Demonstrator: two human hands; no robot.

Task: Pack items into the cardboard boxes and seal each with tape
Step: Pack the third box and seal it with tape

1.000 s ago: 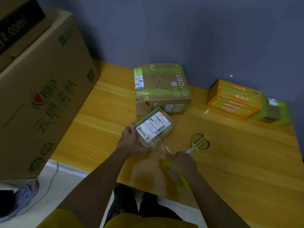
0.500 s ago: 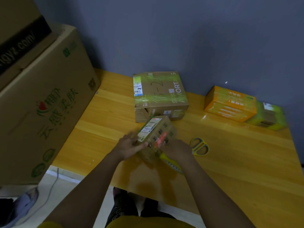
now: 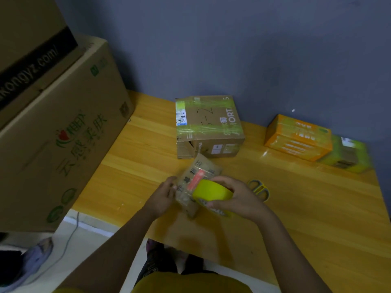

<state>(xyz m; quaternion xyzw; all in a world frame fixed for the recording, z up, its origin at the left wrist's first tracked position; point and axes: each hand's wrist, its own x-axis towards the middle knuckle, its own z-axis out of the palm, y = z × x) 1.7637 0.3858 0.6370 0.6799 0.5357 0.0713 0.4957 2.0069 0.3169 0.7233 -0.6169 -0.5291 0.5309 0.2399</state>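
Head view: near the table's (image 3: 131, 180) front edge, the left hand (image 3: 163, 197) curls its fingers round a small box (image 3: 195, 182) (a bit blurry). The right hand (image 3: 237, 197) grips yellow tape (image 3: 211, 191) against it.

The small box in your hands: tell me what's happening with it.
A person is taping up a small cardboard box held just above the wooden table. The left hand grips the box's side while the right hand holds a yellow tape roll against it. A bigger taped box, an orange box and scissors sit on the table.
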